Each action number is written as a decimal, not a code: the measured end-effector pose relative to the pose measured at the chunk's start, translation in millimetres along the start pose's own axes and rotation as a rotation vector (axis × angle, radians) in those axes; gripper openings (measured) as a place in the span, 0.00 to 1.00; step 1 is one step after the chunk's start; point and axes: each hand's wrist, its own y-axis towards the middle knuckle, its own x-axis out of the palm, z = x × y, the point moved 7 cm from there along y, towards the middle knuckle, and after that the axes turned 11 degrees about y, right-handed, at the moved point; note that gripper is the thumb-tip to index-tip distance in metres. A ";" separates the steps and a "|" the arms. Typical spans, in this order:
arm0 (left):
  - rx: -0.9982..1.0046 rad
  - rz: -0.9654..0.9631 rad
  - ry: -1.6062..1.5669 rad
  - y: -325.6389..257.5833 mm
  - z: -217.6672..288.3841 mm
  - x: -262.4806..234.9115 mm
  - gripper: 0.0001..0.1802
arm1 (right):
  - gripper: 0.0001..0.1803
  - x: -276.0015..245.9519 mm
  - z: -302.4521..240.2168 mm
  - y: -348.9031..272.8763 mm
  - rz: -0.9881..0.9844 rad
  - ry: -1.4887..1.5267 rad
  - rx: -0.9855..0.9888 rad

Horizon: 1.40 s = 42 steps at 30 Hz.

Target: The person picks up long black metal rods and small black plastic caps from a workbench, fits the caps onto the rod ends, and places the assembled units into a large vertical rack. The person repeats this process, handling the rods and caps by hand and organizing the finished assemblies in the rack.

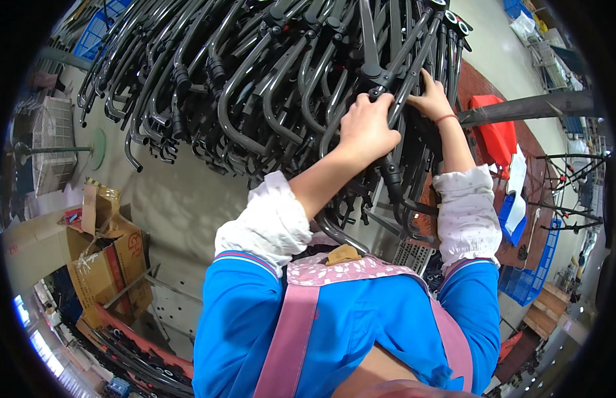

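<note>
Many dark, glossy tubular metal frames (245,99) with curved ends hang packed side by side in a row in front of me. At the row's right end, my left hand (369,129) is closed over a tube of the nearest frame (371,69), just below its black joint piece. My right hand (432,99) grips the right side of the same bundle, its thumb and fingers spread around a tube. Part of its fingers is hidden behind the tubes. Below my left hand, a black tube with a dark sleeve (390,174) runs down toward my apron.
On the right, a thick dark bar (527,109) crosses a reddish-brown board, with a red bag (495,136) beside it. A blue crate (530,265) stands lower right. Open cardboard boxes (115,255) lie at the left, near a white wire basket (54,142).
</note>
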 end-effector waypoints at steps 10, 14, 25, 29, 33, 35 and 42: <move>0.132 0.049 0.184 13.9 20.8 27.7 0.33 | 0.71 -2.2 -63.5 10.9 0.065 -0.075 -0.073; 0.249 -0.041 0.106 9.3 15.5 18.6 0.35 | 0.71 17.3 -78.2 15.5 -0.016 -0.316 0.120; -0.185 0.066 -0.134 58.6 -128.9 51.1 0.15 | 0.58 9.3 -83.1 2.4 -0.015 -0.234 0.009; -0.179 -0.083 -0.292 82.9 -146.1 63.9 0.23 | 0.56 9.4 -87.4 2.3 -0.035 -0.209 -0.013; -0.255 -0.066 -0.396 72.3 -146.0 51.6 0.29 | 0.56 -0.8 -78.7 5.7 -0.049 -0.114 -0.002; -0.231 -0.046 -0.422 62.6 -149.5 49.8 0.26 | 0.57 -4.4 -75.6 8.4 -0.032 -0.137 -0.027; -0.260 0.081 -0.377 52.5 -166.7 43.6 0.21 | 0.56 -6.5 -77.7 6.8 -0.044 -0.121 -0.045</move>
